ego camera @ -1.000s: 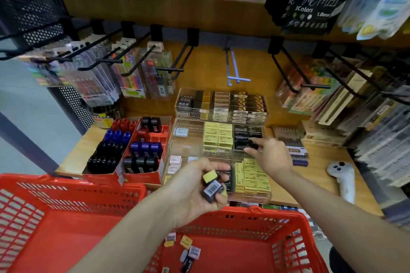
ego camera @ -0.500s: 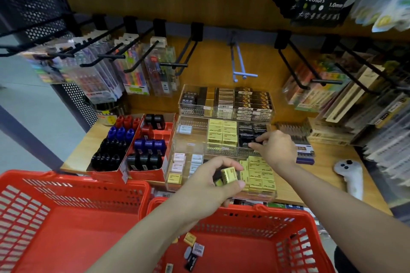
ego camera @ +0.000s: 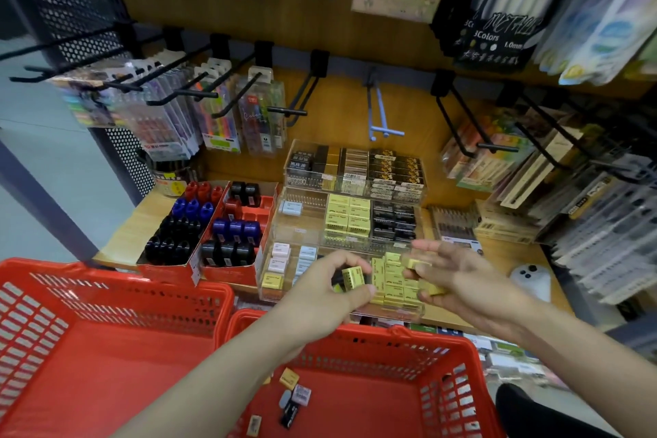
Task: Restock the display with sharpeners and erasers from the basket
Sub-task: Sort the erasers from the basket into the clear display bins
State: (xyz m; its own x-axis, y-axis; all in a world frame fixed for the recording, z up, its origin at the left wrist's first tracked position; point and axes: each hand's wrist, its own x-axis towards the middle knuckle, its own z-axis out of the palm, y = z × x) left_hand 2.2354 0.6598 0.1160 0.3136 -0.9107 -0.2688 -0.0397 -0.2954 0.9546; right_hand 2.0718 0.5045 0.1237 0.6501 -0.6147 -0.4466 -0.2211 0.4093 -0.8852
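Red basket [ego camera: 373, 338] holds loose erasers [ego camera: 288, 378]; left hand [ego camera: 334, 290] pinches a yellow eraser [ego camera: 353, 276], right hand [ego camera: 451, 277] grips another yellow block [ego camera: 416, 263]

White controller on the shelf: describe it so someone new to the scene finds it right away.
Start at the wooden shelf under the pegboard hooks and find the clear eraser display in the middle. Look right, beyond the person's right hand, to the shelf's right end. The white controller lies there alone: smooth, rounded, with small dark buttons, unlike the boxed packs behind it.
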